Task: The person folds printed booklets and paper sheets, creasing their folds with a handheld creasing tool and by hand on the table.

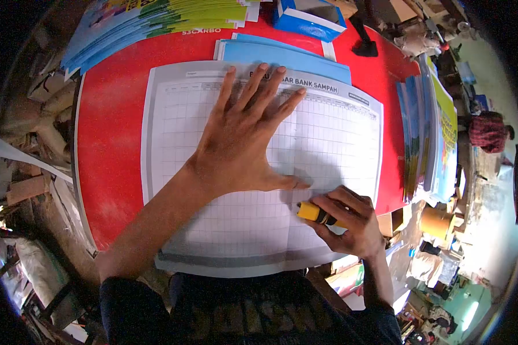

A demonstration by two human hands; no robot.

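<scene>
A large printed sheet with a table grid and a heading ending "BANK SAMPAH" lies on the red tabletop. A faint vertical crease runs near its middle. My left hand rests flat on the upper middle, fingers spread, covering part of the heading. Low on the right side of the sheet, my right hand is closed around a yellow-and-black hand tool. The tool's dark end points left, just below my left thumb; its exact kind is partly hidden by my fingers. Light-blue sheets stick out behind the printed one.
Fanned blue-and-green booklets lie at the back left. A blue open box stands at the back, a dark object beside it. More stacked booklets line the right edge. A person in a checked shirt is farther right.
</scene>
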